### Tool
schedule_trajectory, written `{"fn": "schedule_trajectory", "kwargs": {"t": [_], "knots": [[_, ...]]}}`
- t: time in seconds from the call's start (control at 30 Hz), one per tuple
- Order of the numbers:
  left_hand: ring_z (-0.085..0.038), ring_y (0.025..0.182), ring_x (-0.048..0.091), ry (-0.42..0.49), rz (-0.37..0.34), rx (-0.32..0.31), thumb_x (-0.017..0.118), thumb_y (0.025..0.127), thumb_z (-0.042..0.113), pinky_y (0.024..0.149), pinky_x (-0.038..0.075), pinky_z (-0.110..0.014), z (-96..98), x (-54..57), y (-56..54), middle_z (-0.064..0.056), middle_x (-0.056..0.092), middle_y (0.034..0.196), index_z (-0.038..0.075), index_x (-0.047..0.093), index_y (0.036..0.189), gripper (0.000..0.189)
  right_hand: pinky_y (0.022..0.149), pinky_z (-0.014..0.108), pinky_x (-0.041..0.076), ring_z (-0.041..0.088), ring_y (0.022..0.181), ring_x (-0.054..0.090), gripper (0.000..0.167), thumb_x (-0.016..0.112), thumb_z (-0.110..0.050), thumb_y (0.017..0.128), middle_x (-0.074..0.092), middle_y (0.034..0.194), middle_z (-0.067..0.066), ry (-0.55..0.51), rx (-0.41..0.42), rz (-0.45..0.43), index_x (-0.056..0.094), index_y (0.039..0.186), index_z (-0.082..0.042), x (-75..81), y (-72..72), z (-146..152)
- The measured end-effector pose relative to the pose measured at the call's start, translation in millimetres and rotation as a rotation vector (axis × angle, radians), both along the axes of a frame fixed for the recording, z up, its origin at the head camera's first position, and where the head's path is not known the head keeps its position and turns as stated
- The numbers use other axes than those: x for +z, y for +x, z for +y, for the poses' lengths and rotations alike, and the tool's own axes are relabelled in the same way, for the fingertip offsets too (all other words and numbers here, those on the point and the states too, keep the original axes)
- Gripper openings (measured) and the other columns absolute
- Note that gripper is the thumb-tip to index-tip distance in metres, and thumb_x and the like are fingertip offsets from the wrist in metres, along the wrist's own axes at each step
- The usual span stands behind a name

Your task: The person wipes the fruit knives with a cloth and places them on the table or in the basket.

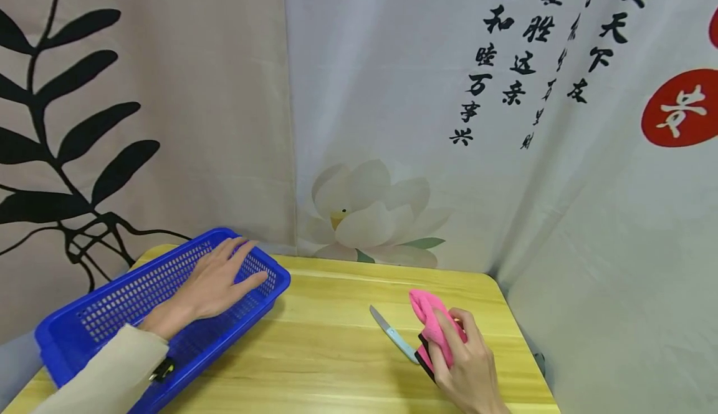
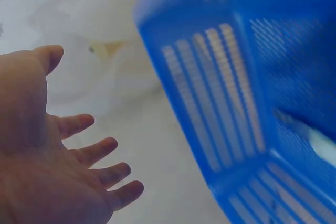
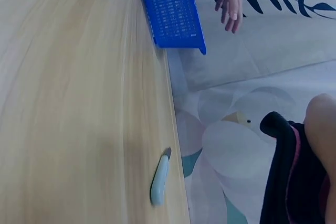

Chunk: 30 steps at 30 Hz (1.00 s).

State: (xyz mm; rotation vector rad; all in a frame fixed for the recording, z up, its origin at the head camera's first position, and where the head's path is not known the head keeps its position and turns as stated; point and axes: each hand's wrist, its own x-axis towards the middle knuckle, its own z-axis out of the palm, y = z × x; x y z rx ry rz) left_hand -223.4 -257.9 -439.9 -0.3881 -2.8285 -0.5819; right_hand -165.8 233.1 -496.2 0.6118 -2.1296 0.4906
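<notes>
My left hand (image 1: 215, 280) is over the blue plastic basket (image 1: 53, 333), fingers spread and nothing in them; the left wrist view shows the open palm. Inside the basket lies a pale-handled knife (image 2: 321, 144), hidden in the head view. My right hand (image 1: 468, 364) grips a bunched pink cloth with black edging (image 1: 430, 314) above the right of the table. Just left of that cloth, a small knife with a light blue handle (image 1: 401, 343) lies on the tabletop, its blade pointing toward the back. The right wrist view shows mostly the cloth's dark side.
The basket stands slantwise on the left of the yellow wooden table (image 1: 325, 320), partly past its left edge. A printed curtain (image 1: 381, 121) hangs close behind the table's back edge, and another stretch of pale cloth hangs along the right side.
</notes>
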Motion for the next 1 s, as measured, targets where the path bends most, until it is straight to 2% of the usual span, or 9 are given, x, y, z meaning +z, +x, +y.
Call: {"fn": "schedule_trajectory", "kwargs": {"t": [0.1,0.2,0.27,0.4,0.57,0.7,0.83,0.93,1.0], "knots": [[-0.061,0.164,0.032,0.012,0.020,-0.060,0.064,0.113,0.053,0.124,0.030,-0.088,28.2,1.4,-4.0,-0.030,0.043,0.174,0.005,0.047,0.169,0.076,0.055,0.025,0.049,0.011,0.076,0.054,0.054,0.084,-0.009,0.081,0.066,0.116,0.014,0.003,-0.024,0.001,0.078,0.135,-0.011,-1.9,1.4,7.4],[-0.058,0.166,0.034,0.017,0.047,-0.126,0.066,0.113,0.050,0.127,0.031,-0.085,58.3,-3.3,-6.6,-0.029,0.045,0.174,0.007,0.051,0.168,0.072,0.053,0.027,0.049,0.012,0.074,0.055,0.054,0.083,-0.008,0.079,0.066,0.116,0.016,0.003,-0.045,0.012,0.078,0.133,-0.009,-4.6,2.1,16.1],[-0.057,0.166,0.036,0.026,0.046,-0.167,0.067,0.113,0.049,0.128,0.033,-0.082,79.7,-9.7,-7.6,-0.028,0.045,0.175,0.008,0.053,0.167,0.070,0.053,0.028,0.050,0.013,0.073,0.056,0.054,0.083,-0.008,0.078,0.066,0.116,0.017,-0.001,-0.058,0.016,0.078,0.132,-0.008,-6.4,2.4,22.4],[-0.053,0.164,0.041,0.056,-0.008,-0.235,0.067,0.113,0.049,0.130,0.035,-0.079,123.8,-27.0,-8.3,-0.025,0.046,0.175,0.010,0.054,0.166,0.067,0.054,0.031,0.051,0.016,0.075,0.056,0.051,0.083,-0.008,0.079,0.066,0.117,0.017,-0.017,-0.083,0.012,0.078,0.130,-0.008,-8.7,3.1,33.1],[-0.050,0.157,0.051,0.124,-0.060,-0.305,0.066,0.113,0.047,0.127,0.042,-0.076,174.3,-49.4,-3.5,-0.024,0.053,0.169,0.010,0.058,0.161,0.061,0.055,0.032,0.051,0.018,0.076,0.058,0.051,0.085,-0.007,0.078,0.067,0.116,0.018,-0.021,-0.104,0.024,0.078,0.128,-0.008,-10.6,3.5,40.9],[-0.042,0.146,0.061,0.142,-0.082,-0.318,0.066,0.113,0.050,0.119,0.053,-0.067,208.0,-65.7,2.7,-0.019,0.060,0.162,0.010,0.062,0.158,0.060,0.054,0.031,0.050,0.018,0.076,0.058,0.053,0.087,-0.007,0.078,0.068,0.115,0.017,-0.023,-0.118,0.034,0.078,0.130,-0.009,-13.6,4.4,44.1],[-0.036,0.132,0.066,0.148,-0.113,-0.289,0.068,0.112,0.051,0.108,0.060,-0.058,236.5,-78.2,8.9,-0.017,0.063,0.156,0.009,0.065,0.153,0.059,0.053,0.032,0.051,0.019,0.076,0.060,0.054,0.088,-0.007,0.077,0.068,0.114,0.018,-0.024,-0.136,0.039,0.079,0.130,-0.009,-17.2,5.4,46.5],[-0.028,0.117,0.067,0.154,-0.124,-0.258,0.072,0.110,0.049,0.097,0.062,-0.046,255.1,-85.6,11.7,-0.016,0.067,0.146,0.007,0.069,0.146,0.056,0.053,0.032,0.051,0.019,0.076,0.060,0.053,0.087,-0.006,0.077,0.068,0.113,0.018,-0.029,-0.147,0.036,0.079,0.129,-0.009,-19.4,6.8,48.1],[-0.021,0.104,0.063,0.152,-0.126,-0.238,0.075,0.109,0.047,0.087,0.060,-0.037,266.5,-91.1,12.0,-0.013,0.069,0.136,0.005,0.071,0.140,0.053,0.053,0.032,0.050,0.018,0.076,0.059,0.052,0.086,-0.007,0.078,0.068,0.113,0.018,-0.028,-0.157,0.034,0.079,0.129,-0.009,-21.0,8.3,49.0]]}}
